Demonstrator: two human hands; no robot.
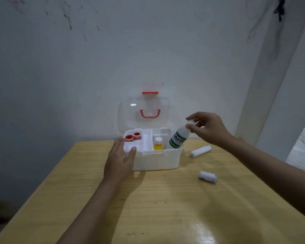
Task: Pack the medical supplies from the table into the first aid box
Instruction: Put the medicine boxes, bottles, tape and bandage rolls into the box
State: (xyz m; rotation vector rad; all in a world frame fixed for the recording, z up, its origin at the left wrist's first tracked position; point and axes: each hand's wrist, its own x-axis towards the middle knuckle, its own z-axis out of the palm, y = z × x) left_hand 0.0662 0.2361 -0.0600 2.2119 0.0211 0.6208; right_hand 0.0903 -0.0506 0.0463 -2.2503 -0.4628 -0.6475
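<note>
My right hand (208, 127) pinches the cap of the white plastic bottle with green bands (179, 138), which leans tilted in the right compartment of the white plastic first aid box (157, 160) beside a small yellow bottle (158, 144). My left hand (120, 160) lies flat and spread against the box's front left corner, gripping nothing. Two white bandage rolls (200, 151) lie on the wooden table (148, 208), right of the box.

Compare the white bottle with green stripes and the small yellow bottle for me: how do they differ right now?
The green-striped bottle is taller and leans to the right, its top sticking out above the first aid box; the yellow bottle is shorter, stands upright and sits lower inside. The right hand pinches the striped bottle's cap; nothing touches the yellow one. Both have white caps and share the box's right compartment.
</note>
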